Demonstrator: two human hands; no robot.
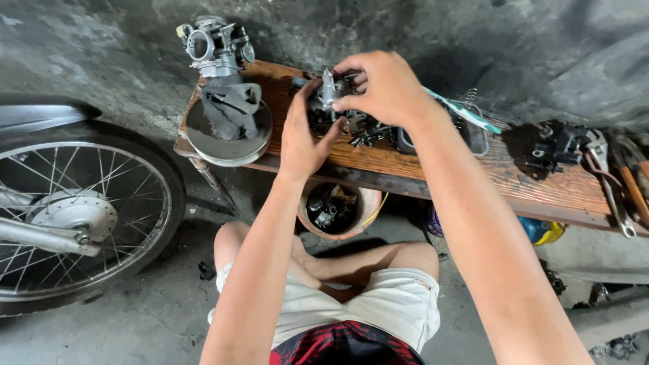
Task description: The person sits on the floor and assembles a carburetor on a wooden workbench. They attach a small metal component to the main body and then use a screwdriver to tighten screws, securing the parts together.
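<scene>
Gripping a small grey metal engine part (329, 91) over the wooden bench (541, 182), both hands pinched it — left (302, 132) beneath, right (385, 88) atop — probably rigid, greasy, best held by its body.

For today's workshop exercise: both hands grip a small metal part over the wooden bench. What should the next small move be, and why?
Probably lower the metal part onto the wooden bench: the left hand and right hand hold it just above loose small parts, so a drop could scatter them.
</scene>
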